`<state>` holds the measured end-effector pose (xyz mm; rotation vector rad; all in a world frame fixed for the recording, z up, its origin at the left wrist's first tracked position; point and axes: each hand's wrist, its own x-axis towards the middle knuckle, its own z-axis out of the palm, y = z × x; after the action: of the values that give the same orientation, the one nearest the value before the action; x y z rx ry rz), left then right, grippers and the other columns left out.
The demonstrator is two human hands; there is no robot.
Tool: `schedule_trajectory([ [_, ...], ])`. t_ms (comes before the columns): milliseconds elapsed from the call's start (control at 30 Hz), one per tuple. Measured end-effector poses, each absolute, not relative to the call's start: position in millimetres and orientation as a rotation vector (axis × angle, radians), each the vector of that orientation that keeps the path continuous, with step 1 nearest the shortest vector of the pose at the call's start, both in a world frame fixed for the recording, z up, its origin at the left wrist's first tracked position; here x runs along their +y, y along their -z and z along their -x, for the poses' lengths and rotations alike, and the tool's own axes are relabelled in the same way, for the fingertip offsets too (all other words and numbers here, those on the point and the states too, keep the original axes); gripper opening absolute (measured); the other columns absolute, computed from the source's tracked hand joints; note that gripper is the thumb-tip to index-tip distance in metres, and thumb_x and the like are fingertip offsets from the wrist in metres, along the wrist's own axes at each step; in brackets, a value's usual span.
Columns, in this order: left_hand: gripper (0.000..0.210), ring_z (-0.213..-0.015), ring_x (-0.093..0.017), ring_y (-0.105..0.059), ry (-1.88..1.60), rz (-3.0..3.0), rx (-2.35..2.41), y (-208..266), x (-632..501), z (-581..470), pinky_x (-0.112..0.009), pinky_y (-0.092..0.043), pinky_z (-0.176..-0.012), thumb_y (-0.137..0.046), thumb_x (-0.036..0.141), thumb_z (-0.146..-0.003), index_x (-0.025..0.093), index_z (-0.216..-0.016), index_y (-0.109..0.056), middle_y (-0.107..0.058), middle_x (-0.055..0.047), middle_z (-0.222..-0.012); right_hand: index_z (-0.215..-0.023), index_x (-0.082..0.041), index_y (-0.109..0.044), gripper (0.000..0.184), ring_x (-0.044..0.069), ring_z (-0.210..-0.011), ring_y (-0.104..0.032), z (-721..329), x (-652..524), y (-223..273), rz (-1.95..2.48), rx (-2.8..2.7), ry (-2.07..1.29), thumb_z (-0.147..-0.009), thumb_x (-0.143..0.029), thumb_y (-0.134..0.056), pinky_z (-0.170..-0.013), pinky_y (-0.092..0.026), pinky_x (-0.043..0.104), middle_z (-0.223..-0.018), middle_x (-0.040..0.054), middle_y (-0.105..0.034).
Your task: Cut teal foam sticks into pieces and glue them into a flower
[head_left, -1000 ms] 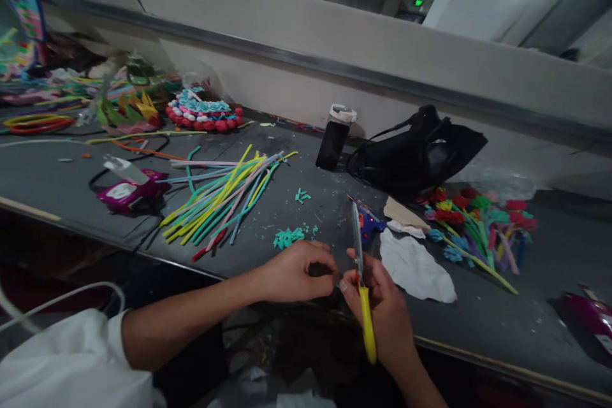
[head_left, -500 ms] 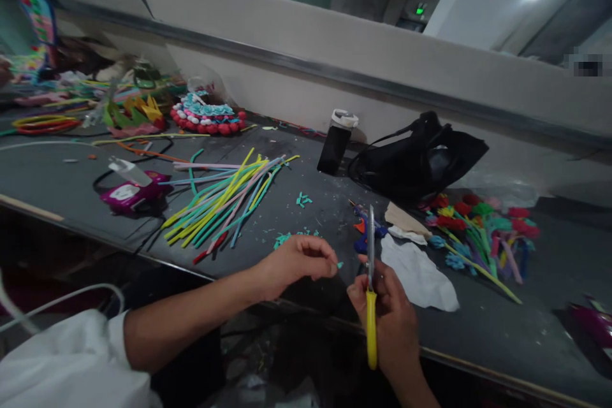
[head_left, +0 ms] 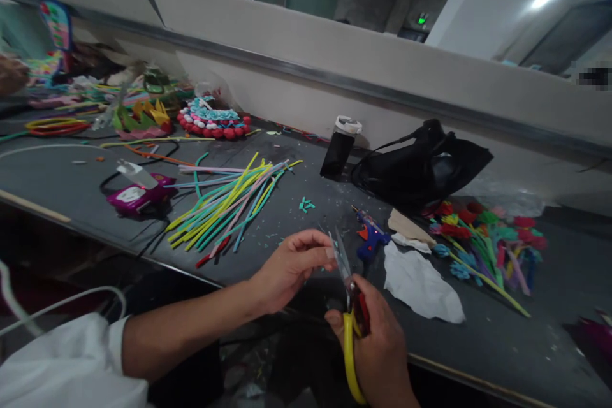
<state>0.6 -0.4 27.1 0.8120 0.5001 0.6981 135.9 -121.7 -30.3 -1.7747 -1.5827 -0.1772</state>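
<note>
My left hand (head_left: 299, 264) is closed in a pinch beside the scissor blades. The small teal pipe cleaner piece seen at its fingertips a moment ago is largely hidden now. My right hand (head_left: 377, 338) grips scissors (head_left: 350, 360) with yellow and red handles. Their blades point up and left, slightly apart, close to my left fingertips. Beyond my hands, a few short teal cut pieces (head_left: 306, 204) lie on the dark table. To the left is a bundle of long pipe cleaners (head_left: 229, 204) in yellow, teal, pink and blue.
A blue glue gun (head_left: 371, 236) lies past the scissors, near a white cloth (head_left: 421, 284). Pipe cleaner flowers (head_left: 488, 236) are at right. A dark bottle (head_left: 338, 152) and black bag (head_left: 425, 162) stand by the partition. A purple device (head_left: 138, 194) sits left; another person's hand (head_left: 12, 74) shows far left.
My right hand has turned the scissors from upright to leaning left and brought their blades to my left fingertips. The view has shifted slightly. My left hand stays pinched.
</note>
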Motion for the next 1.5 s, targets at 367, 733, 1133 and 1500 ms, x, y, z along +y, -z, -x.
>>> schedule_trajectory([
  [367, 0.015, -0.065, -0.010, -0.058, -0.677, -0.838, 0.495, -25, -8, -2, -0.024, -0.042, -0.069, -0.079, 0.024, -0.069, 0.015, -0.074, -0.068, -0.064, 0.000, -0.067, -0.117, -0.014, -0.054, 0.050, 0.024, -0.082, -0.068, -138, -122, 31, 1.749, -1.599, 0.178, -0.089, -0.055, -0.054, -0.063, -0.055, 0.030, -0.100, 0.0156, -0.068],
  [733, 0.016, -0.066, -0.011, -0.058, -0.689, -0.861, 0.506, -26, -9, -3, -0.024, -0.042, -0.068, -0.079, 0.025, -0.068, 0.015, -0.073, -0.068, -0.064, 0.000, -0.066, -0.117, -0.015, -0.057, 0.047, 0.024, -0.083, -0.071, -139, -122, 32, 1.715, -1.590, 0.236, -0.089, -0.052, -0.055, -0.070, -0.057, 0.033, -0.097, 0.0141, -0.072],
  [1133, 0.013, -0.067, -0.011, -0.058, -0.688, -0.896, 0.503, -24, -9, -3, -0.024, -0.043, -0.071, -0.077, 0.023, -0.071, 0.014, -0.076, -0.069, -0.065, -0.001, -0.068, -0.121, -0.012, -0.058, 0.052, 0.025, -0.082, -0.073, -133, -126, 37, 1.746, -1.511, 0.071, -0.089, -0.052, -0.055, -0.069, -0.059, 0.031, -0.099, 0.0139, -0.074],
  [1500, 0.014, -0.068, -0.012, -0.058, -0.722, -0.903, 0.514, -25, -10, -6, -0.025, -0.043, -0.073, -0.077, 0.023, -0.069, 0.013, -0.075, -0.069, -0.066, -0.001, -0.070, -0.127, -0.007, -0.054, 0.052, 0.022, -0.089, -0.074, -128, -123, 27, 1.680, -1.563, 0.084, -0.094, -0.047, -0.051, -0.072, -0.059, 0.024, -0.106, 0.0153, -0.073],
])
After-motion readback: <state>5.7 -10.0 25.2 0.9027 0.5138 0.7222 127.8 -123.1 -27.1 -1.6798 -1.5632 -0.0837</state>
